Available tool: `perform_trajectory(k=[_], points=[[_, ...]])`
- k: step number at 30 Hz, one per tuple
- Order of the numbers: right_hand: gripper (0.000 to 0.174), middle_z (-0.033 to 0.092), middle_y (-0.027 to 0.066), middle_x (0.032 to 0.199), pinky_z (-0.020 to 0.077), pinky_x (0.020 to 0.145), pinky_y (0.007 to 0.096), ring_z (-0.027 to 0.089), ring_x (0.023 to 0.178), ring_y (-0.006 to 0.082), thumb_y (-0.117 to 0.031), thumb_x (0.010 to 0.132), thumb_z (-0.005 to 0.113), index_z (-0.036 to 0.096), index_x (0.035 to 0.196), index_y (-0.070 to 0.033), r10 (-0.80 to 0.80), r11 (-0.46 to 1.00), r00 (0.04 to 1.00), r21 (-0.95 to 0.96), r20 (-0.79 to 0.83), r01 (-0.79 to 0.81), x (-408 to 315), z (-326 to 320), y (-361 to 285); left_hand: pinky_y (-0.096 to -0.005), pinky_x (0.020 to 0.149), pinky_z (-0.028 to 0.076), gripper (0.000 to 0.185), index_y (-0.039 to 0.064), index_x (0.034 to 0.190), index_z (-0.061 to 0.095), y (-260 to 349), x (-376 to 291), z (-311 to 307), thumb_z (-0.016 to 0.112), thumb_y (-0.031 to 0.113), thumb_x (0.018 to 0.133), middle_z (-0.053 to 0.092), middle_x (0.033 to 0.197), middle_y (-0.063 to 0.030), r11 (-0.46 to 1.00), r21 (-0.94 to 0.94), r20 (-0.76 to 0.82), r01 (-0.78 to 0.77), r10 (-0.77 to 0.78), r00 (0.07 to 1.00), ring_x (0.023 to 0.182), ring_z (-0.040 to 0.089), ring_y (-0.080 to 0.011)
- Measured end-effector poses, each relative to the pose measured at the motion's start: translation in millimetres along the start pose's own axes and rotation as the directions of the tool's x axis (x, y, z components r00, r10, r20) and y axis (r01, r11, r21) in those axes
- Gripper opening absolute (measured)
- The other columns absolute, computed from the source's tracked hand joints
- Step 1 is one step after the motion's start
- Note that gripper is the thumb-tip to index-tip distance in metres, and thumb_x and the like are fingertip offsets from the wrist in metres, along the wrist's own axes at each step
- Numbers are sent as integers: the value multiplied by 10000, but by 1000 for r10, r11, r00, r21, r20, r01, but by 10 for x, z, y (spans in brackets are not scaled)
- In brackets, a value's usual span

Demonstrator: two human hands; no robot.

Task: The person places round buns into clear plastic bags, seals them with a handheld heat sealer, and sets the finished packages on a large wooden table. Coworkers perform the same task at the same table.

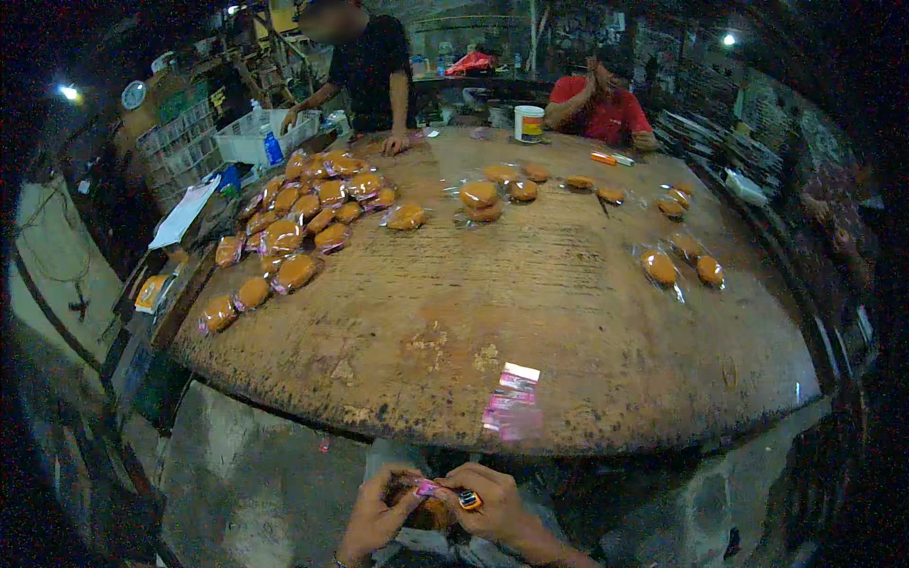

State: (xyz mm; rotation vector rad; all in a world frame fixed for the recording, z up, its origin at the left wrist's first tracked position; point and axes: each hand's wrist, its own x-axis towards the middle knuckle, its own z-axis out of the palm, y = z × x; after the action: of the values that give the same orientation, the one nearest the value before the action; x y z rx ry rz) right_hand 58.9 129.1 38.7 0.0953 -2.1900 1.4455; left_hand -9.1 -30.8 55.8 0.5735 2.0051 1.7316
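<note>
At the bottom centre, in front of the table's near edge, my left hand [383,500] pinches a small pink label [426,487] at the top of a plastic bag. My right hand [490,500] meets it there and also holds a small orange lighter [469,500], its metal end showing. Below and between the hands is a round brown item [432,515], partly hidden by the fingers. Several pink and white printed labels [513,405] lie overlapped on the wooden table [440,298] just beyond my hands.
Bagged round brown items [282,236] are heaped at the table's left; others [659,268] lie scattered right. A white bucket [528,124], an orange lighter [603,158] and a white one [624,160] are at the far side. One person stands by a white crate [234,145]; another, in red, sits opposite.
</note>
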Motion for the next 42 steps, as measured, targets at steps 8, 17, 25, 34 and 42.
perform_trajectory(k=[8,17,25,34,42], points=[[142,620,112,807,486,663,287,610,725,194,-104,757,687,610,823,-5,182,983,975,6,-123,-183,-213,-181,35,-289,771,468,210,7,991,614,-16,182,256,584,125,819,640,897,-81,1000,15,184,12,-14,983,846,591,-160],[172,562,53,714,461,585,251,543,631,118,-144,786,665,578,886,-34,657,686,701,605,-276,-405,-468,-326,-132,-315,718,489,217,10,948,631,61,231,535,600,172,807,656,884,-136,943,249,311,-221,138,940,766,635,-223],[291,467,56,612,425,497,280,472,536,143,-301,895,432,472,738,-60,395,861,394,484,-830,156,-344,-122,-145,-369,596,501,135,28,860,636,31,136,725,624,132,774,628,730,-152,825,301,382,-478,355,853,664,629,-301],[325,446,53,564,392,458,285,453,493,159,-239,893,457,435,621,-63,418,847,375,504,-828,169,-657,134,686,-395,567,485,132,29,852,601,-324,134,812,605,151,803,597,712,-166,765,336,435,-550,392,811,630,611,-304],[257,471,65,586,467,463,318,518,529,200,-240,874,520,442,706,-61,312,766,546,546,-778,340,-539,-546,350,-292,681,438,223,27,963,578,-88,505,101,524,232,897,586,812,-78,945,73,639,-317,200,742,755,550,-147]])
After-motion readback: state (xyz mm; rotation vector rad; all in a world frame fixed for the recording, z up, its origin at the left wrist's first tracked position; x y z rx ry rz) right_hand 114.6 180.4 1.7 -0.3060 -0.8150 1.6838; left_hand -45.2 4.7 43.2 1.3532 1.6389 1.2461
